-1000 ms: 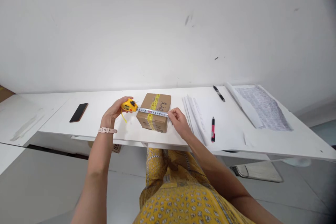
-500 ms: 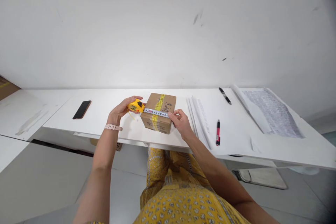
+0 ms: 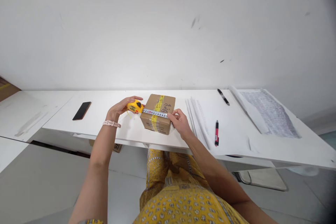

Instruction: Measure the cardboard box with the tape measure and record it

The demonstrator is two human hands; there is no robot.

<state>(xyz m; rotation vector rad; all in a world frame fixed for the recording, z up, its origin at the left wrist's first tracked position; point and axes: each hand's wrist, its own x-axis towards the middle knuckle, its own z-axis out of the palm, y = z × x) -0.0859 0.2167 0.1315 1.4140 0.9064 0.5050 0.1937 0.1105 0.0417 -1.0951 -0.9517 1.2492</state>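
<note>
Box (image 3: 156, 125) sits mid-frame on the bench (image 3: 105, 98), left grip (image 3: 119, 109) closed round the tape measure (image 3: 135, 106), right grip (image 3: 180, 121) pinching its blade (image 3: 156, 113) at the box's right edge; I'd hold it taut and level.

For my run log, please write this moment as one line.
left hand: grips yellow plastic tape measure | right hand: pinches white tape blade stretched across brown cardboard box

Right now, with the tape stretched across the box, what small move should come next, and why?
Probably hold both ends steady and read the tape at the left edge of the box: the left hand holds the yellow case there, the right hand pins the tape end at the right edge.
</note>
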